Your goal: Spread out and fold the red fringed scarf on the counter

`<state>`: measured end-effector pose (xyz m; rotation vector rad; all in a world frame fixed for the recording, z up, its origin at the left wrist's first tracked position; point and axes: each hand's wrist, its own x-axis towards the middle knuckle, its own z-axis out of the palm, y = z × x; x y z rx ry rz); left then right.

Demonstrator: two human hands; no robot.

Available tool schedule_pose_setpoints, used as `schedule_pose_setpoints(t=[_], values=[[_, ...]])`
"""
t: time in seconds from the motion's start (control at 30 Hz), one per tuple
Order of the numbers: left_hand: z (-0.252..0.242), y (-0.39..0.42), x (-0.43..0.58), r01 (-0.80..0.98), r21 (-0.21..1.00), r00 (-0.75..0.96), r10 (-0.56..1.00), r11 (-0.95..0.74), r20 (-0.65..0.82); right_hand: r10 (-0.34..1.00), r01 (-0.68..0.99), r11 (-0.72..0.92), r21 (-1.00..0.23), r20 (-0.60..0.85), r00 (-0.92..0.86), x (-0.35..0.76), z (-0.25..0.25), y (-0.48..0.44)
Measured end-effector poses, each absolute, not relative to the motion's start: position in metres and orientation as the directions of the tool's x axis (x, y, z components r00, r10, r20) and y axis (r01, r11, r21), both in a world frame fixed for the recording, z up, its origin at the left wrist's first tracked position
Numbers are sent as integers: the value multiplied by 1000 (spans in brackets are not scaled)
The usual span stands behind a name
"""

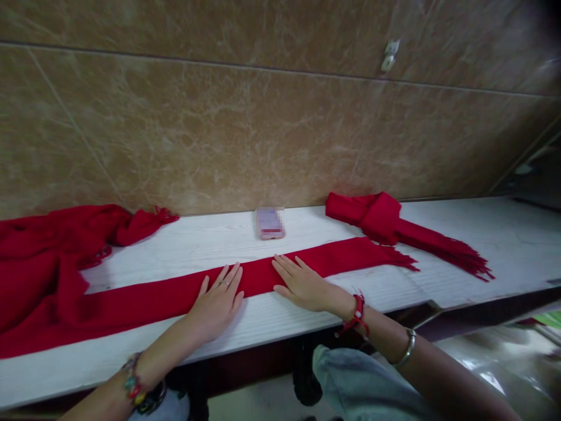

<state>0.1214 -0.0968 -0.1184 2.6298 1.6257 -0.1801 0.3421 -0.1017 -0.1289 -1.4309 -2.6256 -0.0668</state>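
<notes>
A long red scarf (153,298) lies stretched flat along the white table, folded into a narrow strip, its fringe at the right end. My left hand (219,301) rests palm down on the strip near its middle, fingers spread, a ring on one finger. To the right of it, my right hand (302,283) lies flat on the same scarf with fingers stretched out. Neither hand grips the cloth. At the far left, the strip runs into a loose heap of red fabric (35,257); where one piece ends and another starts I cannot tell.
A knotted red scarf (377,216) with a fringe lies at the back right. A phone (270,223) with a blurred screen sits against the brown tiled wall (219,128). The white table (482,234) is narrow, with its front edge close to my legs.
</notes>
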Motion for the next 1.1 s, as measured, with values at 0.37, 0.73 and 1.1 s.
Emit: schedule_pose_setpoints(t=[0.37,0.73,1.1], values=[[-99,-92,141,889,-78,439,888,-451,-137,896,922,360,140,222,-384,420,-126,-107],[-113,-80,174,828,47,561,820,-559,-112,836,888,410,209,303,-457,427,-148,-81],[-115,-76,172,834,-6,547,827,-552,-126,946,917,163,363,205,-250,555,-159,-88]])
